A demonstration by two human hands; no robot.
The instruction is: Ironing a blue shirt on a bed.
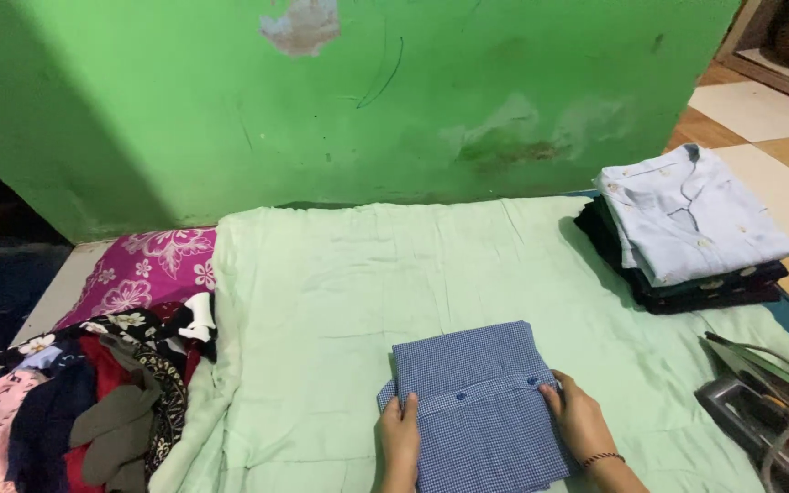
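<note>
We see no boxes, packages or labels here, only cloth: our left hand lies flat, fingers together, on the left edge of a folded blue checked shirt, and our right hand, wearing a dark thread bracelet, presses its fingers on the shirt's right edge by the buttoned placket, neither hand closed around it. The shirt lies near the front of a pale green blanket spread against a green wall. At the blanket's far right corner stands a stack of folded clothes, a light blue shirt on top of dark ones. To the left a heap of unfolded clothes lies beside a magenta floral cloth. An electric iron rests at the right edge
</note>
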